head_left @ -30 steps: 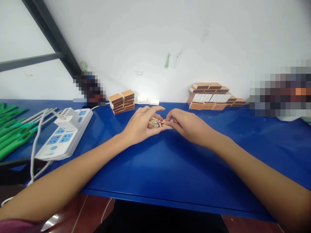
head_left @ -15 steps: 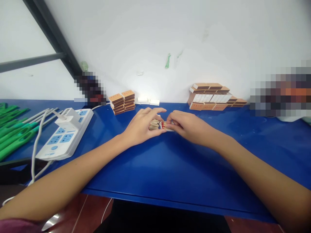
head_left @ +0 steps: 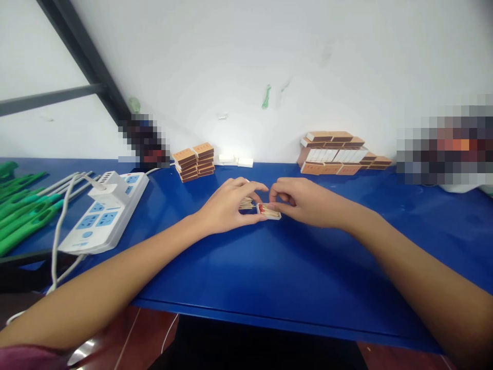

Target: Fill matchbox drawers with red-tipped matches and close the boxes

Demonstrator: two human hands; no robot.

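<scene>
A small white matchbox tray (head_left: 274, 216) lies on the blue table, with red-tipped matches (head_left: 268, 209) in it. My left hand (head_left: 227, 206) is open, thumb and forefinger spread apart, with the thumb tip at the tray's left end. Within that hand's curve is a loose bundle of matches (head_left: 245, 204), partly hidden by the fingers. My right hand (head_left: 302, 200) bends over the tray from the right. Its thumb and forefinger come together just above the matches; whatever is between them cannot be made out.
Matchboxes form a small stack (head_left: 193, 162) at back left and a larger stack (head_left: 333, 154) at back right. White pieces (head_left: 235, 160) lie by the wall. A power strip (head_left: 103, 216) with cables and green-handled tools (head_left: 31, 210) occupy the left side.
The tray has shifted slightly toward me and shows more of its matches. My right hand has lifted its fingers off it a little, and my left hand has opened wider around the bundle.
</scene>
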